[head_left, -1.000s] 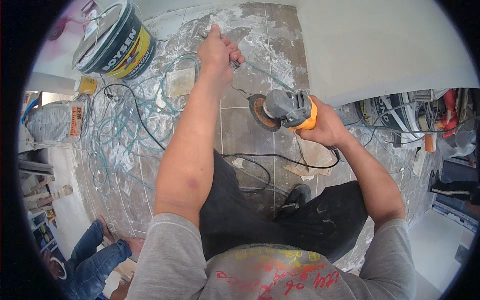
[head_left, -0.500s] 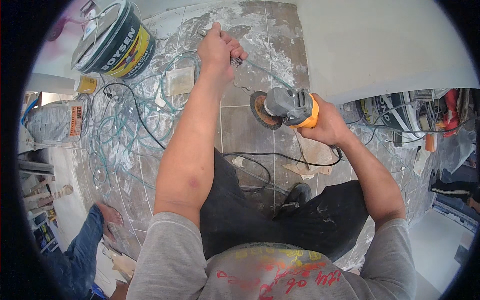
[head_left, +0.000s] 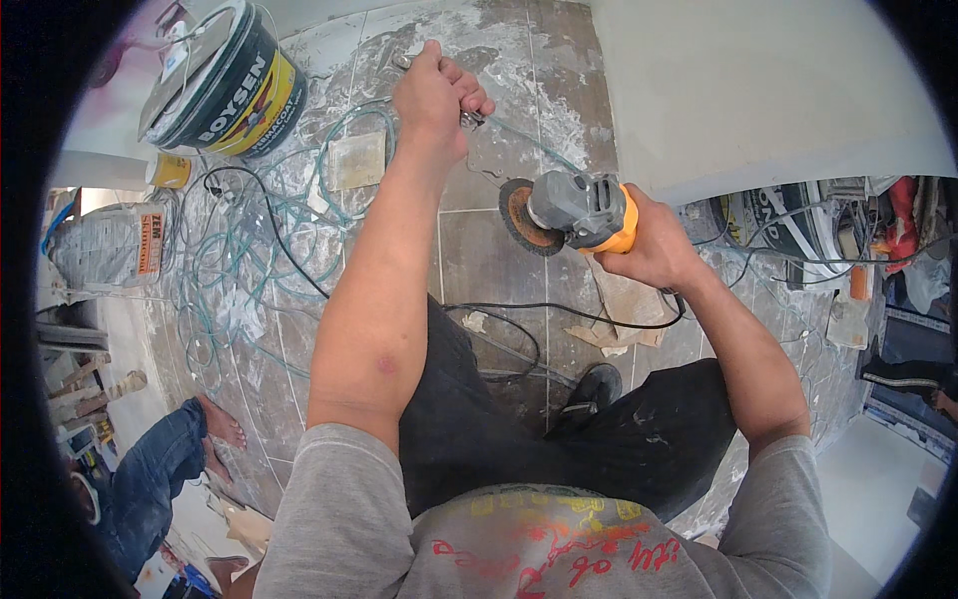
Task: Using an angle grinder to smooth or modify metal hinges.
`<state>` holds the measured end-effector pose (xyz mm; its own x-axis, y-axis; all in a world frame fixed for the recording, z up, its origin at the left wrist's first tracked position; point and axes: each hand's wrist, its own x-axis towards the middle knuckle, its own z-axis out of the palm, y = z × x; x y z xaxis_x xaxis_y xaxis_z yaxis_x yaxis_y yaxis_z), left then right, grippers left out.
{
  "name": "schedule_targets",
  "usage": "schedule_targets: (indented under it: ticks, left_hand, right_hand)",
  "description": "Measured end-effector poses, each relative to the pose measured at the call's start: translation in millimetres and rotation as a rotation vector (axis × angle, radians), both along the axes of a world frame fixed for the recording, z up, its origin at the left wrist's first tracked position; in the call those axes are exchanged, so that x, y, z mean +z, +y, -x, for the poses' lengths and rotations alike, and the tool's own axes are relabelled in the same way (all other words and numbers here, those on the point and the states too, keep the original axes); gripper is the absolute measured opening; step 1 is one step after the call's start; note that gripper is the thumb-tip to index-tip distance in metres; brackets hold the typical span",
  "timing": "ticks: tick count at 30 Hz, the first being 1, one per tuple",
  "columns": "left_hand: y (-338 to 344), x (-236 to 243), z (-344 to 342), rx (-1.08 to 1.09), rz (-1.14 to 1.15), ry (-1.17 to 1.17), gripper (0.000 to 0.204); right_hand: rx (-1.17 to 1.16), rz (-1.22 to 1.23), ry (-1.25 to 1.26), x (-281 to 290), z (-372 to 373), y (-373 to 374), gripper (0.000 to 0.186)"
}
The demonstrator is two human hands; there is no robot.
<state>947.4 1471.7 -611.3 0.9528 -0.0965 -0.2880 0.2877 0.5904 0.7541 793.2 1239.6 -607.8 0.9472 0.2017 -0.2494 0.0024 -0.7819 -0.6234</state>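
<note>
My right hand [head_left: 649,238] is wrapped round the yellow and grey body of an angle grinder [head_left: 584,213]. A round, dark-edged disc [head_left: 529,217] on the grinder's head faces left, and a black cord trails from its rear. Out ahead, my left hand [head_left: 431,100] is closed round a silvery metal piece [head_left: 471,119]. Only its ends show beyond my fist, so I cannot tell its exact kind. Near that hand, a thin teal hose [head_left: 539,148] runs across the dusty tiles.
A dark green paint bucket [head_left: 249,95] stands at the far left beside a small yellow container [head_left: 170,171]. Tangled hose [head_left: 235,270] and a bag [head_left: 110,245] lie left. Torn cardboard [head_left: 621,314] is below the grinder. Another person's bare foot [head_left: 222,421] is at lower left.
The other person at lower left has shifted, and more of their feet and legs shows. My hands, the grinder and the metal piece stay nearly in place.
</note>
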Motion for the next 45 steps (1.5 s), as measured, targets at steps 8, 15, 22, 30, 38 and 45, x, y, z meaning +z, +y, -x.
schedule_targets:
  ticks: [8,15,22,30,38,45]
  left_hand:
    - [-0.8,-3.1,-3.1,0.061,0.007,0.002,0.045]
    - [-1.9,-10.4,-5.1,0.223,0.054,-0.103,0.043]
    - [-1.6,-7.6,-5.1,0.247,0.050,-0.047,0.042]
    - [10.5,-11.4,-12.3,0.220,0.070,0.087,0.040]
    - [14.4,-6.7,-10.8,-0.071,0.060,0.316,0.030]
    - [20.9,-8.8,-9.4,-0.226,-0.116,-0.004,0.041]
  right_hand:
    - [-0.050,-0.015,-0.012,-0.2,-1.3,-0.3,0.064]
    - [-0.489,-0.656,0.455,3.6,-10.7,-14.4,0.033]
    - [-0.667,-0.639,0.582,-10.6,-7.0,-8.6,0.031]
    - [-0.348,-0.375,0.205,12.6,-3.2,-17.6,0.041]
    - [-0.282,-0.888,0.446,3.1,-1.4,-25.0,0.048]
    - [-0.144,-0.865,0.496,0.2,10.4,-14.3,0.053]
